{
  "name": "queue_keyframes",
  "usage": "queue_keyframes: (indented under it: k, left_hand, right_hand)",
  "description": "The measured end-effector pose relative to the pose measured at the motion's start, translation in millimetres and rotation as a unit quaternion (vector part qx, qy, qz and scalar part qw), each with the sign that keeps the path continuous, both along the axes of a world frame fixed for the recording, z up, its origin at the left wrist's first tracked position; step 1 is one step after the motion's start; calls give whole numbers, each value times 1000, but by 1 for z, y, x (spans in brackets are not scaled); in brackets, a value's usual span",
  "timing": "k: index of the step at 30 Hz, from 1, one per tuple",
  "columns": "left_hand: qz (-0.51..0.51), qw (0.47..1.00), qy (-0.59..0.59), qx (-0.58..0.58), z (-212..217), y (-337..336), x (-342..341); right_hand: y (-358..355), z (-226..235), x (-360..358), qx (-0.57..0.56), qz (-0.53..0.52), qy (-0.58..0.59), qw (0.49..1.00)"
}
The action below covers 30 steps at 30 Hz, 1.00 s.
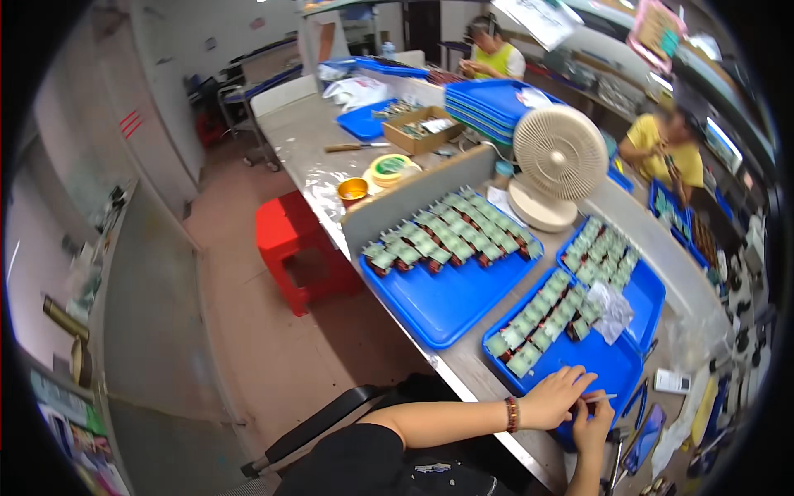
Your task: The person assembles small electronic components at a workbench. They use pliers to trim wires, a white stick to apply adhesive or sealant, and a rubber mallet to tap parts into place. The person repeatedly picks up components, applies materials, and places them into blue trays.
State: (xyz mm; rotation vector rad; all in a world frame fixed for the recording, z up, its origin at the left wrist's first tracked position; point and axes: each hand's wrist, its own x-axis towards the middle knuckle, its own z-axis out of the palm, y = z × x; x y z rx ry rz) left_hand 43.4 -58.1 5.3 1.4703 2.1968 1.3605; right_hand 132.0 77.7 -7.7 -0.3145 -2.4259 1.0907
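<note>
Both hands meet over the near edge of a blue tray. My left hand, with a beaded bracelet at the wrist, is closed; what its fingertips grip is hidden. My right hand pinches a thin pale stick whose end points right. Just beyond the hands, rows of small green-topped parts with dark red undersides stand in this tray. A crumpled clear plastic bag lies at its far right edge.
Another blue tray with similar rows stands left, a third behind. Farther back are a beige fan, a grey divider and a cardboard box. A phone and pliers lie right. A red stool stands left; two people sit beyond.
</note>
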Motion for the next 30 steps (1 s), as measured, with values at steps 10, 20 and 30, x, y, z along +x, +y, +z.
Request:
queue_keyframes:
  k: [10,20,30]
  left_hand:
    - [372,912,125,116,89,-224,-72]
    - [613,763,8,205,133,-418,-154]
    - [556,811,-25,179,141,-392,-204]
  right_hand:
    - [-1,8,-11,72,45,-20,996]
    - [-9,17,-13,104,46,-32,993]
    - [-10,14,-9,94,29,-28,995]
